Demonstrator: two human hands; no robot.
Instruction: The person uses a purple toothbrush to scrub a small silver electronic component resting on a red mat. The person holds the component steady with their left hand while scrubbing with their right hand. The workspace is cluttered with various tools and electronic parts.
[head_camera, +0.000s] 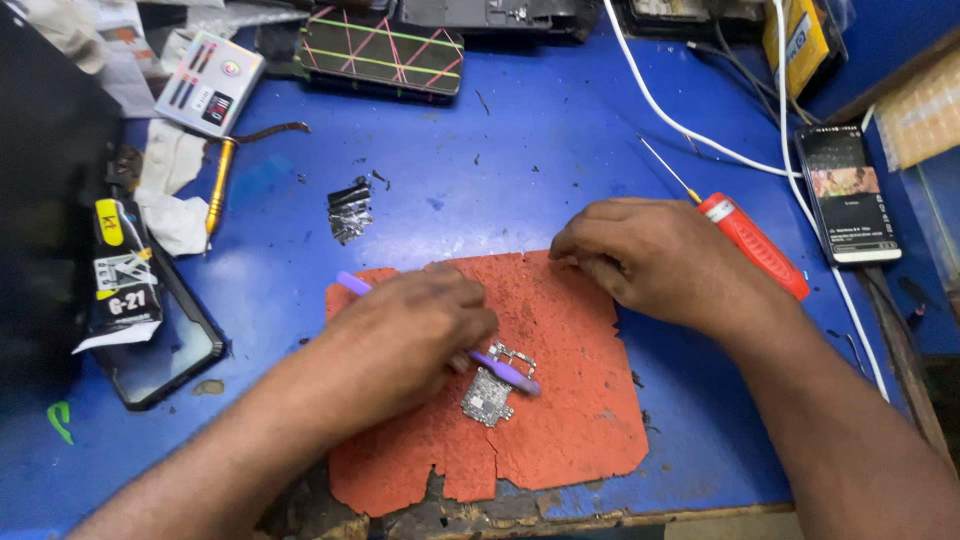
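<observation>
on the worn orange mat (570, 430) at the front of the blue table (520, 150), the left hand (415, 335) is closed around a purple tool (505, 371), its tip touching a small circuit board (488, 397) lying on the mat. the right hand (650, 255) rests knuckles up on the mat's far edge, fingers curled under; whether it pinches anything i cannot tell. a red screwdriver (752, 245) lies just beside it.

Left hand (415, 325), fingers curled in a closed grip, sits at frame centre; right hand (650, 260) rests knuckles-up, fingers bent, centre right.
</observation>
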